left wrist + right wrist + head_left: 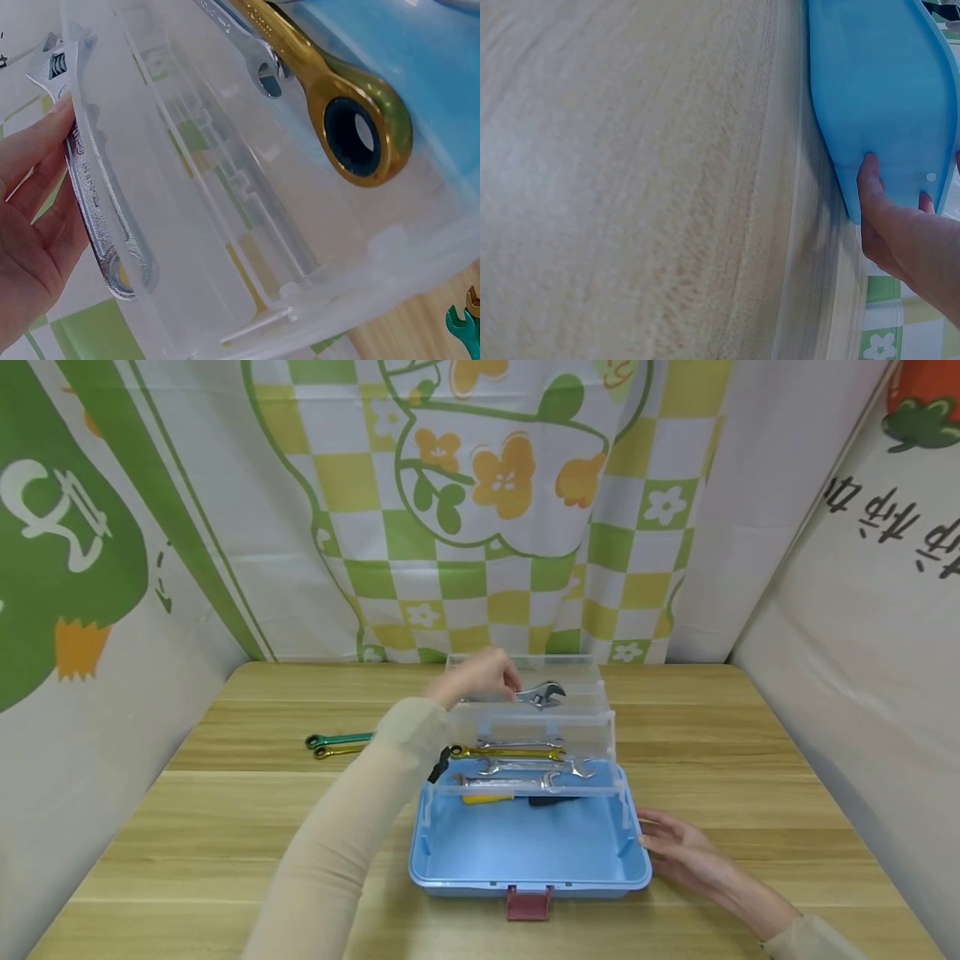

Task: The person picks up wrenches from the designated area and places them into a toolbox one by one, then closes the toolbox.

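While the right hand (686, 856) rests loosely extended fingers against the toolbox (457, 887), the left hand (480, 677) grips a wrench (546, 695) at the upper tray (588, 703). Step in hand: apparently positioning it; next move calls for clearing the tray's wall.

Checked curtain (487, 518) behind wooden table (720, 760)

Toolbox (442, 887) on a table (712, 760), curtain (480, 577) behind it.
Wrenches (536, 767) lie in its trays (592, 791), two other wrenches (341, 740) to its left; right hand (682, 853) at its right side; left hand (480, 677) and adjustable wrench (542, 696) at its back.
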`<state>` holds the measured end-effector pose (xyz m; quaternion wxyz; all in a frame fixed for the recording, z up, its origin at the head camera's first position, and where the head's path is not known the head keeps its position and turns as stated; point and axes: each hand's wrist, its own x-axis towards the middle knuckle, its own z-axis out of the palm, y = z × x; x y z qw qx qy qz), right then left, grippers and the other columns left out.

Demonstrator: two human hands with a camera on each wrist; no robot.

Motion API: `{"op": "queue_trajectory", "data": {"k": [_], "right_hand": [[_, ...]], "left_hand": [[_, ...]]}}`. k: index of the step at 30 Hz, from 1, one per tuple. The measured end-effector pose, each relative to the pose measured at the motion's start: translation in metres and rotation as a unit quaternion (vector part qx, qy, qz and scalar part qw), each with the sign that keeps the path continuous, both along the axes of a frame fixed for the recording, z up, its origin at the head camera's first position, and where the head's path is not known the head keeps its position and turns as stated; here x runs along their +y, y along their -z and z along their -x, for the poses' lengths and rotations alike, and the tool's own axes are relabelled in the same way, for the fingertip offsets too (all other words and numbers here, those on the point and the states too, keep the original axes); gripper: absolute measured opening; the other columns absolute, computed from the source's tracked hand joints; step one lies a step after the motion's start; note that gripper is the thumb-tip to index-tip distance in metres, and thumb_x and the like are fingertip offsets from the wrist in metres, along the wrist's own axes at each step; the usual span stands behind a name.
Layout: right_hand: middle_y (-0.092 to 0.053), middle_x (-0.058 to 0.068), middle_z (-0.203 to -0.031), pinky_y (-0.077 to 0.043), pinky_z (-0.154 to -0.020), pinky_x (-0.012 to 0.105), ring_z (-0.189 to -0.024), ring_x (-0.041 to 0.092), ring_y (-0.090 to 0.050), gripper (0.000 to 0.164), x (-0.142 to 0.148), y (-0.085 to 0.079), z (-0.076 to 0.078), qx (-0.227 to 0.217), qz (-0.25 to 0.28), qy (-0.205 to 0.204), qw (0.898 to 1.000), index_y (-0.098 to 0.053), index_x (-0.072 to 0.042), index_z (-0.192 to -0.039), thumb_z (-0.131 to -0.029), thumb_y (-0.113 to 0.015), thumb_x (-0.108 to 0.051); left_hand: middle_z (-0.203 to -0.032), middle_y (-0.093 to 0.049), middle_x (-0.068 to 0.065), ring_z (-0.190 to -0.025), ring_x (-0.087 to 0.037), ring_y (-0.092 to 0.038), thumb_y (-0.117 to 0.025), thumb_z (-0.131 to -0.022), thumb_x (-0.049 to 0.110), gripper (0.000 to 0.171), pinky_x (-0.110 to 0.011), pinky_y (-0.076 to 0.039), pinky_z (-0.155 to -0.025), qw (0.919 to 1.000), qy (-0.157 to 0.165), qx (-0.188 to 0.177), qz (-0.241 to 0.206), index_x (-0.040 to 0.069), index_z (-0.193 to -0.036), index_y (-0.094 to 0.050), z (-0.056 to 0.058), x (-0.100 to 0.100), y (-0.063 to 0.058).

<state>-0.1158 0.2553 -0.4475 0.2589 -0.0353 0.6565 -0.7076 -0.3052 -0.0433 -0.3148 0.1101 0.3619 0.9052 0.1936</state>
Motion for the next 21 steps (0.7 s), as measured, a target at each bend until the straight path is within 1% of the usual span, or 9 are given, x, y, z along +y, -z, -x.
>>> {"op": "queue_trajectory", "data": {"k": [9, 17, 21], "right_hand": [[-0.023, 0.030, -0.136, -0.037, -0.095, 0.040, -0.113, 0.017, -0.045, 0.064, 0.0010, 0.0004, 0.0012, 0.006, 0.005, -0.004, 1.000, -0.010, 0.012, -0.134, -0.090, -0.049, -0.012], [-0.030, 0.025, -0.135, -0.038, -0.094, 0.038, -0.110, 0.014, -0.047, 0.062, 0.0015, 0.0003, -0.0002, 0.001, 0.013, -0.005, 1.000, -0.011, 0.011, -0.135, -0.091, -0.049, -0.012], [-0.033, 0.021, -0.134, -0.038, -0.094, 0.038, -0.109, 0.013, -0.048, 0.060, 0.0010, 0.0006, -0.0008, 0.000, 0.019, -0.004, 1.000, -0.013, 0.010, -0.134, -0.090, -0.049, -0.011]], "left_hand": [[-0.088, -0.067, -0.007, -0.079, -0.015, -0.061, -0.068, -0.076, 0.007, 0.017, -0.021, -0.048, -0.071, 0.9999, 0.005, -0.008, 0.012, 0.003, -0.093, -0.069, 0.0006, 0.0052, 0.0034], [-0.087, -0.067, -0.009, -0.078, -0.016, -0.061, -0.067, -0.075, 0.003, 0.017, -0.021, -0.048, -0.070, 0.9996, 0.000, -0.029, 0.006, 0.001, -0.092, -0.068, -0.0001, 0.0063, 0.0049], [-0.090, -0.067, -0.010, -0.079, -0.017, -0.061, -0.066, -0.076, 0.002, 0.019, -0.021, -0.048, -0.070, 0.9989, -0.004, -0.047, -0.002, 0.001, -0.094, -0.068, -0.0003, 0.0046, 0.0075]]}}
